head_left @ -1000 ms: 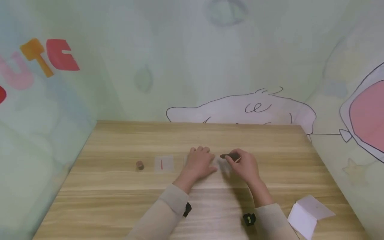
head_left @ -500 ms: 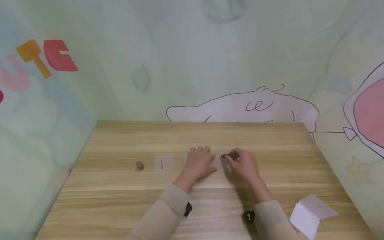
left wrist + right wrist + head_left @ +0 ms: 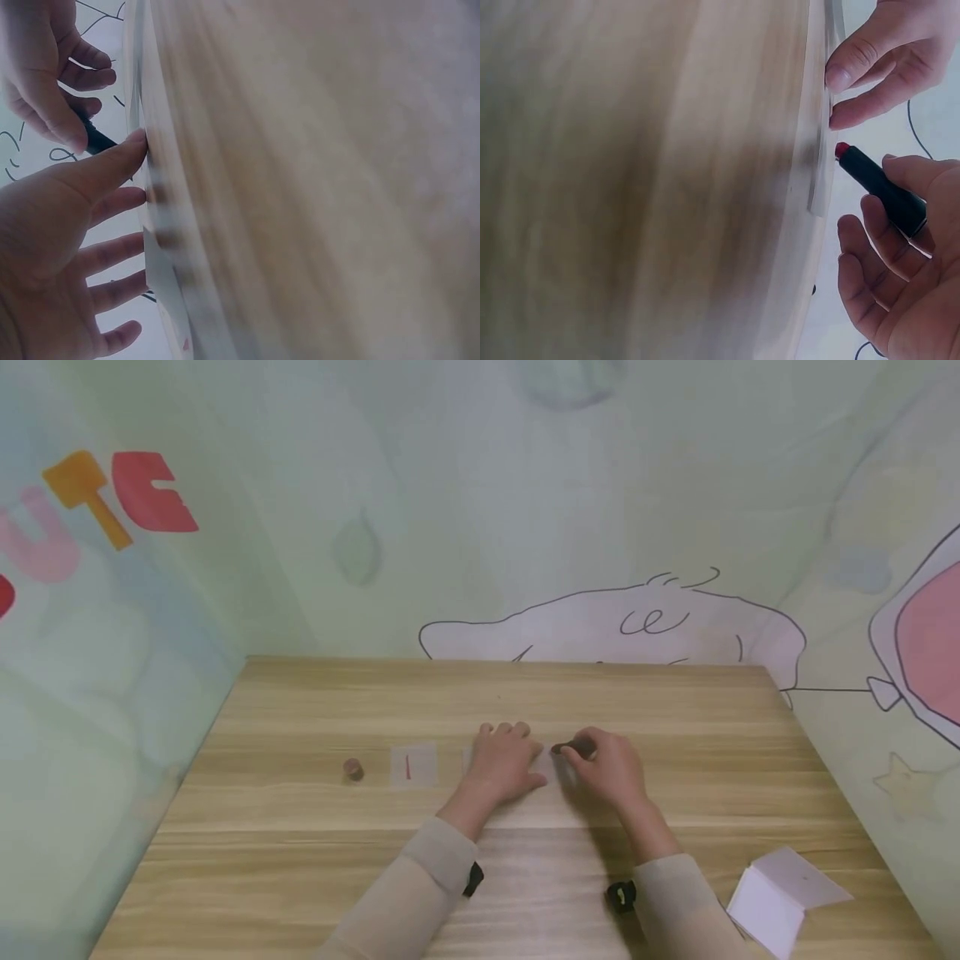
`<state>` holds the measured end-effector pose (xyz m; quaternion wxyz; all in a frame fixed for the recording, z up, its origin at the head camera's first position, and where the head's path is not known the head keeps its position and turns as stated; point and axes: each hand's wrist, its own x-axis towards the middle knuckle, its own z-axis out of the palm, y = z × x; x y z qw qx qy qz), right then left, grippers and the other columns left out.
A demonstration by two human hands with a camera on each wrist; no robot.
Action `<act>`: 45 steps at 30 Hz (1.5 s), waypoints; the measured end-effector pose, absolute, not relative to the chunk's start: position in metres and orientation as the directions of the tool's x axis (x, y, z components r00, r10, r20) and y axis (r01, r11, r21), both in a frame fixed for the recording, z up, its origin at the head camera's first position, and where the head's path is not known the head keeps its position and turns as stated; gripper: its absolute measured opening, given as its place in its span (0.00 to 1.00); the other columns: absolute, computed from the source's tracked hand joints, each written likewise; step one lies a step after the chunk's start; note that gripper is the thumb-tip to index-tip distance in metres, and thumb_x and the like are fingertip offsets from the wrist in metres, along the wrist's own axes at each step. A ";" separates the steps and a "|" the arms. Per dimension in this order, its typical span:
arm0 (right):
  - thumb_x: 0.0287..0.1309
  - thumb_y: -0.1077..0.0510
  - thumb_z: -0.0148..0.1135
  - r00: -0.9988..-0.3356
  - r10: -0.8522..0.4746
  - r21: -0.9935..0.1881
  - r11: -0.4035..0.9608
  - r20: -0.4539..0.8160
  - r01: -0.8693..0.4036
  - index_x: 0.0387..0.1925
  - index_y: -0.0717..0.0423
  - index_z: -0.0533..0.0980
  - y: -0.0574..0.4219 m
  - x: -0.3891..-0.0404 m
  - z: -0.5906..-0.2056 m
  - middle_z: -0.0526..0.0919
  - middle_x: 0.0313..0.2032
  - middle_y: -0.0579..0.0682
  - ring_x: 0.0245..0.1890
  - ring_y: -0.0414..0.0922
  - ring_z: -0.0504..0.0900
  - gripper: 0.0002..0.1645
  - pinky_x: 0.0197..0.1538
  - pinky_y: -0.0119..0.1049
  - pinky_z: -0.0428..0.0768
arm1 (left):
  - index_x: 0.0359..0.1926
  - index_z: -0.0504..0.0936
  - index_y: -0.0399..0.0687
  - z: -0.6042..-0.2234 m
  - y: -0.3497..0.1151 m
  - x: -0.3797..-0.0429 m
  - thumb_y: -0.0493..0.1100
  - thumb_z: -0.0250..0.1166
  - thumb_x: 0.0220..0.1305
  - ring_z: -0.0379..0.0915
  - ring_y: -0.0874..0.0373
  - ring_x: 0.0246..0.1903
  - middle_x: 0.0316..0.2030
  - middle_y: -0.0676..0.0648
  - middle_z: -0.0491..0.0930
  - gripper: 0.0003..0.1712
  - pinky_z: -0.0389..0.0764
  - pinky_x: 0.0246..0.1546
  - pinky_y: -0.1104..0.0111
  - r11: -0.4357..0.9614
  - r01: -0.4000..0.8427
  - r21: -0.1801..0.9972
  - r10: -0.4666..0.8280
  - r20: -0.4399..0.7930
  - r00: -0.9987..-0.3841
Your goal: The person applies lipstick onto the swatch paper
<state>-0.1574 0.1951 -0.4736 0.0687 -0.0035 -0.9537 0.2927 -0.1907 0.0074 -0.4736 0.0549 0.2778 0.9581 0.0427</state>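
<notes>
Pale cartoon walls [image 3: 300, 485] are being shown across the upper frame of the head view, and below them a wooden table [image 3: 262, 868] is being used as the work surface. At its centre, a thin sheet [image 3: 821, 195] is being pressed down by the left hand [image 3: 504, 762], its fingers spread. Just to the right, the lipstick [image 3: 881, 186] is being pinched by the thumb and fingers of the right hand [image 3: 613, 768], its red tip being aimed at the sheet; whether contact is being made cannot be told. Left of centre, a marked square [image 3: 424, 768] with one red stroke is being left uncovered, with a small cap [image 3: 353, 769] lying beyond it. If the lipstick is being pushed too hard, its soft tip could be bent or snapped. If the sheet is being pinned too lightly, it could be dragged and the line smeared; the nearest left fingers could also be stained. At lower right, the booklet [image 3: 765, 913] could be nudged if the right sleeve [image 3: 678, 893] is being swung outward.
</notes>
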 end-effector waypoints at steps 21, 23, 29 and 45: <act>0.56 0.52 0.75 -0.996 -0.007 -0.554 0.831 0.088 -0.054 0.35 0.55 0.85 0.195 -0.145 -0.474 0.88 0.34 0.51 0.33 0.48 0.84 0.11 0.41 0.49 0.82 | 0.62 0.82 0.63 -0.474 0.007 -0.191 0.69 0.67 0.60 0.71 0.49 0.59 0.62 0.49 0.76 0.33 0.67 0.61 0.48 0.843 0.526 0.112 0.536 -0.079 -0.841; 0.56 0.52 0.75 -0.996 -0.013 -0.551 0.832 0.093 -0.063 0.35 0.55 0.86 0.195 -0.143 -0.474 0.88 0.34 0.51 0.33 0.48 0.84 0.11 0.40 0.49 0.82 | 0.62 0.82 0.62 -0.473 0.006 -0.191 0.69 0.68 0.59 0.71 0.48 0.59 0.62 0.49 0.75 0.33 0.67 0.60 0.48 0.843 0.526 0.114 0.535 -0.076 -0.841; 0.54 0.53 0.76 -0.996 -0.017 -0.544 0.837 0.085 -0.061 0.34 0.55 0.85 0.196 -0.139 -0.475 0.88 0.33 0.51 0.33 0.48 0.83 0.10 0.40 0.48 0.81 | 0.62 0.82 0.61 -0.473 0.007 -0.192 0.69 0.68 0.59 0.71 0.48 0.61 0.64 0.48 0.75 0.34 0.66 0.61 0.48 0.841 0.526 0.130 0.537 -0.077 -0.840; 0.59 0.52 0.71 -0.994 0.033 -0.626 0.779 0.102 -0.038 0.39 0.56 0.84 0.195 -0.137 -0.468 0.88 0.33 0.50 0.27 0.42 0.82 0.12 0.33 0.41 0.79 | 0.65 0.78 0.57 -0.474 0.004 -0.193 0.70 0.66 0.60 0.70 0.48 0.62 0.64 0.48 0.75 0.38 0.65 0.64 0.46 0.841 0.529 0.109 0.538 -0.082 -0.839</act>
